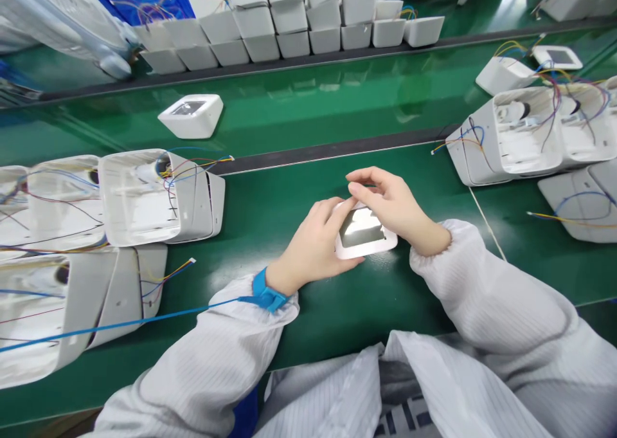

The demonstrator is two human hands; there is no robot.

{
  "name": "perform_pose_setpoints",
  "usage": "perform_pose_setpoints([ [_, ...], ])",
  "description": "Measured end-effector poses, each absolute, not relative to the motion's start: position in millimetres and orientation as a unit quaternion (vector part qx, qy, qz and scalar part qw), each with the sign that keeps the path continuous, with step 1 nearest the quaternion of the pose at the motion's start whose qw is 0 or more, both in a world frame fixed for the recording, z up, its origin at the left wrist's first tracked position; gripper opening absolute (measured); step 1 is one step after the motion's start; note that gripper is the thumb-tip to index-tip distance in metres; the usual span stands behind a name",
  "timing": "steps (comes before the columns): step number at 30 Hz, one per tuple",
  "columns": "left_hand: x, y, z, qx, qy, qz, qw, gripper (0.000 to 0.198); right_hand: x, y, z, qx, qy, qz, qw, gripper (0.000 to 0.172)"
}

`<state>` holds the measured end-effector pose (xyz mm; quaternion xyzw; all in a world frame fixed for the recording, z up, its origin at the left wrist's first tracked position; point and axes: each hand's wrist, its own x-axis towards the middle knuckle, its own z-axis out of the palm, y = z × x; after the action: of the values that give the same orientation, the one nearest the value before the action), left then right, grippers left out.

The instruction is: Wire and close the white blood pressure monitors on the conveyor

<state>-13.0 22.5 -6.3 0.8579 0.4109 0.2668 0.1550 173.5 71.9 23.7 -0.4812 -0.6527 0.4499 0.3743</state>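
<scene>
A small white square cover with a shiny dark window [362,233] rests on the green mat [270,200] in front of me. My left hand [313,245] wraps around its left side, fingers curled against the edge. My right hand [388,200] lies over its top right corner, fingertips pinched at the upper edge. A blue wrist strap [266,291] with a blue cord sits on my left wrist. Both sleeves are white.
White housings with coloured wires [154,197] lie at the left, and more housings [525,132] at the right. Another white cover [191,114] lies on the green conveyor belt beyond. Stacked white parts [289,23] line the far side.
</scene>
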Motion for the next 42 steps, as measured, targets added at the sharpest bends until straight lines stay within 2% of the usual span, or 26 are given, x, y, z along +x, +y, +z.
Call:
perform_pose_setpoints([
  [2, -10.6, 20.7, -7.4, 0.845, 0.424, 0.312, 0.095, 0.09, 175.3, 71.2, 24.9, -0.527, -0.672, 0.39, 0.343, 0.046],
  [4, -11.9, 21.3, -6.3, 0.84, 0.425, 0.326, 0.079, 0.09, 177.5, 71.1, 25.6, -0.552, -0.685, 0.365, 0.305, 0.051],
  [7, -18.4, 24.7, -1.1, 0.8, 0.453, 0.345, 0.191, 0.09, 179.8, 71.8, 24.3, -0.543, -0.692, 0.371, 0.298, 0.052],
  [11, -24.8, 27.5, 5.8, 0.686, 0.503, 0.384, 0.358, 0.053, 181.2, 70.7, 20.6, -0.493, -0.713, 0.347, 0.359, 0.045],
  [13, -24.5, 26.6, 7.5, 0.684, 0.49, 0.4, 0.364, 0.044, 181.5, 68.6, 20.1, -0.472, -0.724, 0.34, 0.37, 0.045],
  [16, -21.6, 23.5, 8.9, 0.707, 0.482, 0.415, 0.31, 0.037, 180.4, 64.9, 22.1, -0.465, -0.733, 0.336, 0.365, 0.047],
  [21, -19.0, 18.7, 11.6, 0.751, 0.482, 0.395, 0.219, 0.035, 174.8, 60.2, 25.6, -0.483, -0.737, 0.277, 0.383, 0.038],
  [27, -17.5, 15.4, 12.2, 0.777, 0.457, 0.4, 0.165, 0.034, 175.0, 62.9, 23.6, -0.452, -0.762, 0.217, 0.41, 0.03],
  [32, -14.0, 12.0, 11.6, 0.772, 0.468, 0.382, 0.197, 0.034, 176.4, 67.1, 25.7, -0.442, -0.774, 0.206, 0.405, 0.032],
  [37, -15.9, 14.7, 11.7, 0.752, 0.486, 0.38, 0.232, 0.035, 175.1, 69.1, 20.5, -0.446, -0.757, 0.247, 0.408, 0.034],
  [40, -18.4, 19.5, 9.3, 0.709, 0.512, 0.406, 0.264, 0.036, 175.8, 70.0, 13.9, -0.448, -0.751, 0.255, 0.412, 0.046],
  [42, -19.2, 22.0, 6.6, 0.667, 0.532, 0.434, 0.288, 0.037, 177.0, 71.7, 11.4, -0.463, -0.763, 0.249, 0.376, 0.055],
])
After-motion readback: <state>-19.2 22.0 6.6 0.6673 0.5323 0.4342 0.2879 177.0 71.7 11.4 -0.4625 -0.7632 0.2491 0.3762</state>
